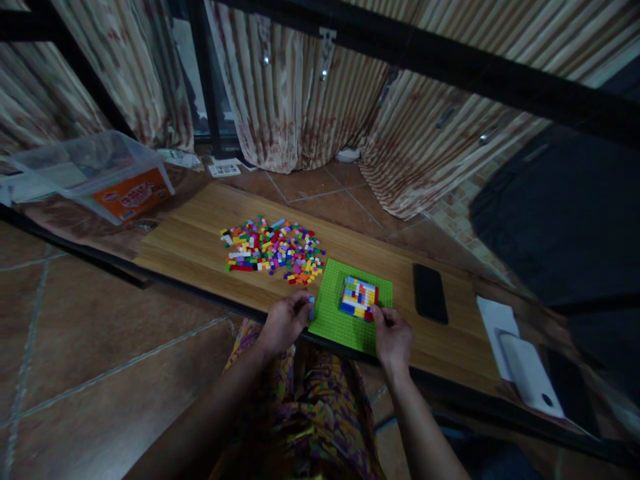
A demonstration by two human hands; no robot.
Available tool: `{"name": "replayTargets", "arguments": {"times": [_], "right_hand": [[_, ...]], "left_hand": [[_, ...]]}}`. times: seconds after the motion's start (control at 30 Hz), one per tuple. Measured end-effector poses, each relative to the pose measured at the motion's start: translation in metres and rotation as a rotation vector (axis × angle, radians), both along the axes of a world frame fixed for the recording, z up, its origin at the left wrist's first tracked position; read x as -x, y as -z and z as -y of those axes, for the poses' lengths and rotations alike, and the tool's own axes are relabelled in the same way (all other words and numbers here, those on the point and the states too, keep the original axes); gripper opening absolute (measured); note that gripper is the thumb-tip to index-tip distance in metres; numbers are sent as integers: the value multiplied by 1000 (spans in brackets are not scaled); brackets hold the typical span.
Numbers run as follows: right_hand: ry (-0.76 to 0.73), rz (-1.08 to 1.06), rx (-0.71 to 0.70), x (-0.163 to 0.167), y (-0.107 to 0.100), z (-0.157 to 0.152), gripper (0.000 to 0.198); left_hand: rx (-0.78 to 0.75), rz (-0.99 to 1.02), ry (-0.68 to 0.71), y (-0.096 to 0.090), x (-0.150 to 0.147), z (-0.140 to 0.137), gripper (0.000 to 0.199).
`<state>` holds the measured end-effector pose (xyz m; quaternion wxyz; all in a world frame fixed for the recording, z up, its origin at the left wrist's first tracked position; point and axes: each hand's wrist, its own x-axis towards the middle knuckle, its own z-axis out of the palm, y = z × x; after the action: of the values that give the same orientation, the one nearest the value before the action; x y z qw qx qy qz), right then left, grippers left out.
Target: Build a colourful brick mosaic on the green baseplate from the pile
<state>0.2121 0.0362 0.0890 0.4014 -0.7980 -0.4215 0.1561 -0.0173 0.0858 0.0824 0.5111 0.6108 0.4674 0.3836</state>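
Observation:
My left hand (286,323) is closed in a pinch on a light blue toy brick (311,308), just off the left edge of the green baseplate (330,320). On that plate sits a flat, roughly square brick build (359,297) in white, blue, yellow, red and orange. My right hand (394,337) has its thumb and fingers pinched together at the build's near right corner, beside a red part. Whether a small brick is between those fingertips is hidden. A loose pile of small multicoloured bricks (275,247) lies left of the plate.
A black phone (430,293) lies on the wooden table (185,233), right of the plate. Further right are a white device (530,373) and white paper (495,317). A clear plastic box (100,167) with an orange label stands at the far left. Striped curtains (300,93) hang behind.

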Motion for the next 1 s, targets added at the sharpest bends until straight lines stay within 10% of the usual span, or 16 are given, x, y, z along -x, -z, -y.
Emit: {"name": "replayTargets", "arguments": {"times": [0.4,0.77,1.0], "right_hand": [[-5,-40,-136,9,-9,11,48],[-402,-143,-16,92,-14,21,35],[-379,-214,-26,77,-15,27,31]], "left_hand": [[22,16,-74,-3,2,-1,25],[282,414,-66,-1,-4,7,27],[265,429,-21,-2,-22,20,23]]}}
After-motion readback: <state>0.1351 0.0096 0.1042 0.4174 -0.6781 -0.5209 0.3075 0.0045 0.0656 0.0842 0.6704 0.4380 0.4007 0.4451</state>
